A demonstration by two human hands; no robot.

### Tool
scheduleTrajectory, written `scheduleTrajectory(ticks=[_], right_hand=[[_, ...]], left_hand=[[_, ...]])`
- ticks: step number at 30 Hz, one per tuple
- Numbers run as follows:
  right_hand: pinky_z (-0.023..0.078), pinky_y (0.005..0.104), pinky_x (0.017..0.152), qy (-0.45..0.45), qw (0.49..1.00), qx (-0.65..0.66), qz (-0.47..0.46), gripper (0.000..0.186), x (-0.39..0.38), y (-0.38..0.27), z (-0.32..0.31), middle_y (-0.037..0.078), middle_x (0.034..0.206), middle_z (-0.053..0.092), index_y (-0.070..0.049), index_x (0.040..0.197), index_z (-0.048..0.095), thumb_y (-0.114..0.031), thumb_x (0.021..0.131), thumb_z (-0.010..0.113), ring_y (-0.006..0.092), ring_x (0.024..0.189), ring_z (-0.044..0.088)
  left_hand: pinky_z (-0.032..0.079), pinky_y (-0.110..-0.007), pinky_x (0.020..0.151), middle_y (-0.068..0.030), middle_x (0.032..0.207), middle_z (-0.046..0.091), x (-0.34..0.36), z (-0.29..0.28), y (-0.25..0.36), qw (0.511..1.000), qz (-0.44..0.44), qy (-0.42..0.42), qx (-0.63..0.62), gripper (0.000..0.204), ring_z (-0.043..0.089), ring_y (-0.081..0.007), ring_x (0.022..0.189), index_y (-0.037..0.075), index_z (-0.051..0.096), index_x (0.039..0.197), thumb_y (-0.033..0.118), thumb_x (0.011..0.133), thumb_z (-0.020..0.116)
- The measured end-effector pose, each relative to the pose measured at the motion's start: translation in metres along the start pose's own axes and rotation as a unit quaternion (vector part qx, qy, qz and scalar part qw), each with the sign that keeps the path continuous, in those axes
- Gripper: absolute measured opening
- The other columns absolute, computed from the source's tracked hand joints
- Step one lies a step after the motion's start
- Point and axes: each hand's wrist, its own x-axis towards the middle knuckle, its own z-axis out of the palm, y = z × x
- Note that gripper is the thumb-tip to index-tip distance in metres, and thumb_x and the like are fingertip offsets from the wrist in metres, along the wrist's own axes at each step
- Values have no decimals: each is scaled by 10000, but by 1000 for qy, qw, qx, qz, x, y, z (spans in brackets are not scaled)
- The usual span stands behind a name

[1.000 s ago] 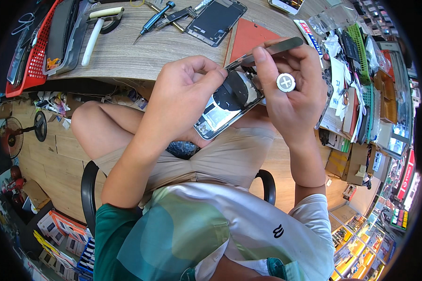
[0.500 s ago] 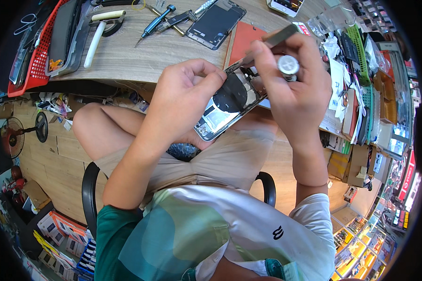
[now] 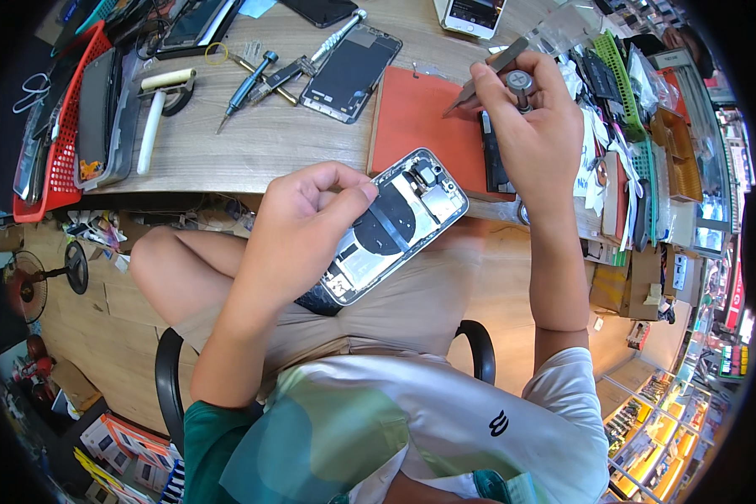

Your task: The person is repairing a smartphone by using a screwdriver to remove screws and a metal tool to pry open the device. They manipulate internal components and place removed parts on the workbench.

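Observation:
My left hand (image 3: 298, 227) grips the edge of an opened phone housing (image 3: 435, 200) with exposed black and silver inner parts, held tilted above my lap. My right hand (image 3: 533, 134) holds grey metal tweezers (image 3: 506, 55), tips down over a red pad (image 3: 424, 122), and also a screwdriver (image 3: 519, 84), its round cap showing among the fingers. A black item (image 3: 491, 155) lies on the pad's right side, partly behind my right hand. A detached dark screen (image 3: 351, 71) lies beside the pad on the wooden desk (image 3: 202, 151).
Screwdrivers and tools (image 3: 260, 88), a roller (image 3: 151, 134), a red basket (image 3: 50, 181) and a clear box (image 3: 84, 176) lie at left. A phone (image 3: 470, 18) is at the back. Green baskets (image 3: 613, 76) and papers crowd the right. Chair arms (image 3: 479, 344) flank me.
The phone housing in my left hand has moved down, toward my lap. My right hand has moved up, away from the housing, so the tweezers are now over the red pad.

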Motion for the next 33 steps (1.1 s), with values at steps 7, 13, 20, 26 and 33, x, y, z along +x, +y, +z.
scheduleTrajectory(ticks=[7, 13, 20, 26, 33], right_hand=[[556, 242, 636, -28, 998, 13, 51, 292, 12, 0, -3, 102, 817, 754, 70, 1096, 644, -147, 963, 787, 130, 711, 770], [570, 266, 608, -37, 993, 30, 106, 337, 15, -2, -9, 150, 839, 765, 84, 1113, 623, -167, 955, 783, 173, 685, 789], [562, 282, 606, -46, 994, 54, 88, 322, 16, 7, -9, 181, 884, 772, 83, 1105, 616, -160, 957, 767, 190, 685, 790], [561, 312, 641, -95, 992, 18, 85, 282, 12, -7, -9, 178, 882, 768, 46, 1102, 613, -143, 947, 753, 218, 702, 777], [576, 379, 715, -138, 988, -24, -62, 236, 6, 4, -12, 175, 845, 741, 5, 1111, 644, -135, 942, 733, 315, 780, 728]], left_hand=[[556, -245, 597, -127, 870, 778, 2, 1, 3, 1000, -9, 2, -3, 155, 723, -104, 700, -64, 698, 1085, 79, 1035, 666], [562, -260, 588, -137, 881, 779, 1, 2, 2, 1000, -18, 4, -14, 145, 724, -116, 695, -61, 690, 1080, 74, 1038, 663], [551, -236, 626, -123, 885, 780, 3, 1, -2, 1000, 18, 3, 0, 140, 718, -97, 719, -58, 692, 1081, 72, 1037, 666], [562, -223, 710, -60, 921, 764, 2, 1, -1, 1000, 18, -4, 7, 138, 695, -62, 768, -38, 718, 1052, 91, 1031, 675], [557, -221, 710, -53, 918, 760, 3, 0, 1, 1000, 17, -3, 17, 143, 691, -61, 771, -35, 722, 1049, 100, 1029, 681]])
